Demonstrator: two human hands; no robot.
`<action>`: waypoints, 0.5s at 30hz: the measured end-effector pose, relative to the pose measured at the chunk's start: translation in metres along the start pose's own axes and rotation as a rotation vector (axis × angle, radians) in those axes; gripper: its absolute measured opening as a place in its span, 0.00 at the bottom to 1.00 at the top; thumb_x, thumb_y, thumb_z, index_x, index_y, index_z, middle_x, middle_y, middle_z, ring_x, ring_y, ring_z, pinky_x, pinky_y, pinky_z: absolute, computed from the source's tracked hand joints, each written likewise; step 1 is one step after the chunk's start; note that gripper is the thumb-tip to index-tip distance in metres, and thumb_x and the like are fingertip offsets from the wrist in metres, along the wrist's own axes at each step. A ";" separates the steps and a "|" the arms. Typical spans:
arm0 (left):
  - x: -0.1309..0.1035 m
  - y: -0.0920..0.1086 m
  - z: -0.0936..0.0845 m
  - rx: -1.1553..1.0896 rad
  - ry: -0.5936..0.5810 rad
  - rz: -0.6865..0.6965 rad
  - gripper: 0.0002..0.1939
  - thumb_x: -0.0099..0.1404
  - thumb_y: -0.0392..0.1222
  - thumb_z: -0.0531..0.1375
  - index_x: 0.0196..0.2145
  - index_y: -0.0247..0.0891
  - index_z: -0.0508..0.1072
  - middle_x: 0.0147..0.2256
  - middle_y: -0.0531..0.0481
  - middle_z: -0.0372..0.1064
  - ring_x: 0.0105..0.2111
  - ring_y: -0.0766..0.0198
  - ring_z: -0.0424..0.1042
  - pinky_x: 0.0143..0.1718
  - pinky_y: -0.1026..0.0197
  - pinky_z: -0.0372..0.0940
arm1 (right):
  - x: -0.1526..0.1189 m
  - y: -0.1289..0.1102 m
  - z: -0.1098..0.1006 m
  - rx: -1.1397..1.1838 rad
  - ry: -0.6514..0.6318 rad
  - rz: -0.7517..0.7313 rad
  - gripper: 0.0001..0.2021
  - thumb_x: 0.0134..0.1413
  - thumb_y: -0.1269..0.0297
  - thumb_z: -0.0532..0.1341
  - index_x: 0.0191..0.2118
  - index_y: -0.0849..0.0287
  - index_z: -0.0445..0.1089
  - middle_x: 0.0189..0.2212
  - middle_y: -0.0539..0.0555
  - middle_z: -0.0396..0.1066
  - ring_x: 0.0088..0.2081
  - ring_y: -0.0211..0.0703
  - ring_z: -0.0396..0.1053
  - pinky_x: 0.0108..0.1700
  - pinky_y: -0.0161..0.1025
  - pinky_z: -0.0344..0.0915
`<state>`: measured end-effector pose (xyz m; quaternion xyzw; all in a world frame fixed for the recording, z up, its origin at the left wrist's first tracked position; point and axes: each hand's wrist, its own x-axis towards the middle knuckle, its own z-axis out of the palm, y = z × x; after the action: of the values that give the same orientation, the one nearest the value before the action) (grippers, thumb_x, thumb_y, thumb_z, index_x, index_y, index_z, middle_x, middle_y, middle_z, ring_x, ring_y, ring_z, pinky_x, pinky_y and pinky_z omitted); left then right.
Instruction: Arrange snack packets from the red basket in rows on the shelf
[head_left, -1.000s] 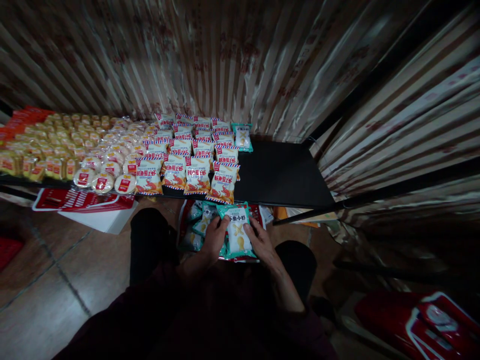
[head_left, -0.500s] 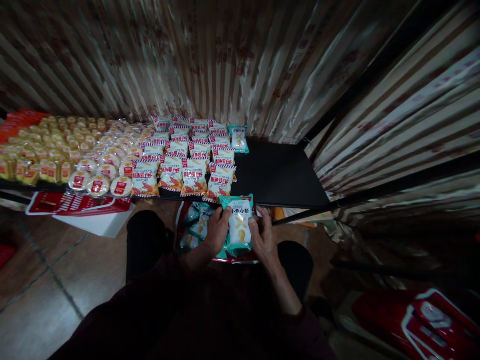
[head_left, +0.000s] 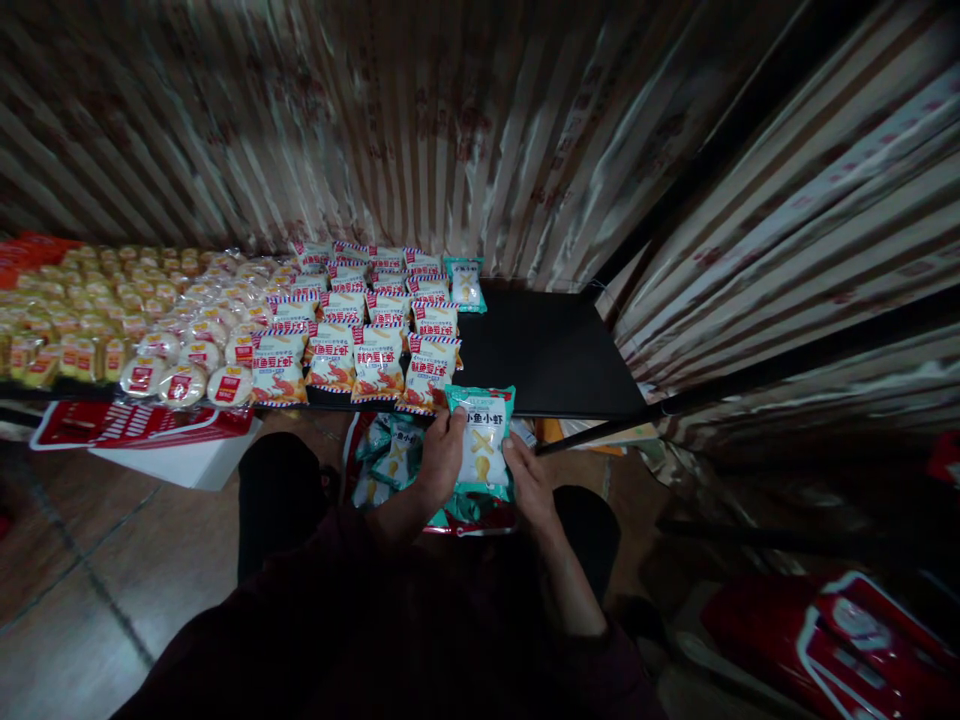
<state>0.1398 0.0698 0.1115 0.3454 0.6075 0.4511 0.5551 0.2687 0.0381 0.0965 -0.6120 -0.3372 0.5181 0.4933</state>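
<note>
A green-and-white snack bag (head_left: 482, 445) is held upright between my two hands, above an open red bag (head_left: 480, 528) at the shelf's front edge. My left hand (head_left: 441, 452) grips its left side, thumb on the front. The right side is pinched by my right hand (head_left: 530, 482). More green snack bags (head_left: 399, 452) lie inside the red bag, partly hidden by my left arm. On the black shelf (head_left: 544, 345), another green snack bag (head_left: 466, 284) stands at the back, right of rows of white, red and blue snack bags (head_left: 358, 358).
Wrapped round cakes (head_left: 182, 383) and yellow wrapped snacks (head_left: 79, 355) fill the shelf's left part. Striped curtains (head_left: 420, 140) hang behind and at right. A dark rail (head_left: 720, 370) runs along the right. A red package (head_left: 847, 640) lies on the floor at lower right.
The view has shifted slightly, so the shelf goods appear further left and lower. Both hands still hold the green snack bag, and my right fingers have closed in on its edge.
</note>
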 end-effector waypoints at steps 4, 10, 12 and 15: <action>0.005 -0.002 0.008 0.066 0.011 0.069 0.16 0.64 0.53 0.52 0.28 0.39 0.67 0.27 0.52 0.66 0.30 0.64 0.66 0.35 0.62 0.62 | -0.006 -0.004 0.002 0.207 -0.004 0.139 0.29 0.41 0.46 0.67 0.51 0.51 0.72 0.45 0.51 0.76 0.48 0.53 0.73 0.46 0.46 0.72; 0.013 -0.001 0.025 0.126 0.194 0.309 0.15 0.62 0.46 0.57 0.44 0.36 0.66 0.38 0.46 0.65 0.40 0.61 0.67 0.46 0.57 0.63 | -0.010 -0.022 0.003 0.420 0.053 0.192 0.35 0.37 0.53 0.71 0.55 0.50 0.68 0.48 0.51 0.75 0.50 0.54 0.72 0.47 0.47 0.73; 0.009 0.005 0.029 0.163 0.220 0.404 0.14 0.62 0.43 0.57 0.45 0.37 0.66 0.39 0.46 0.64 0.40 0.61 0.66 0.47 0.57 0.63 | -0.010 -0.027 0.001 0.423 0.064 0.183 0.37 0.36 0.54 0.71 0.57 0.50 0.66 0.48 0.51 0.75 0.50 0.54 0.72 0.47 0.47 0.72; -0.003 0.017 0.031 0.205 0.156 0.494 0.11 0.64 0.40 0.54 0.44 0.39 0.68 0.41 0.46 0.65 0.43 0.60 0.65 0.49 0.56 0.63 | -0.007 -0.028 -0.004 0.377 0.080 0.121 0.37 0.39 0.52 0.69 0.59 0.51 0.64 0.48 0.53 0.75 0.49 0.54 0.73 0.46 0.47 0.72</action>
<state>0.1697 0.0777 0.1292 0.5015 0.5884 0.5342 0.3419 0.2740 0.0386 0.1257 -0.5480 -0.1770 0.5759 0.5802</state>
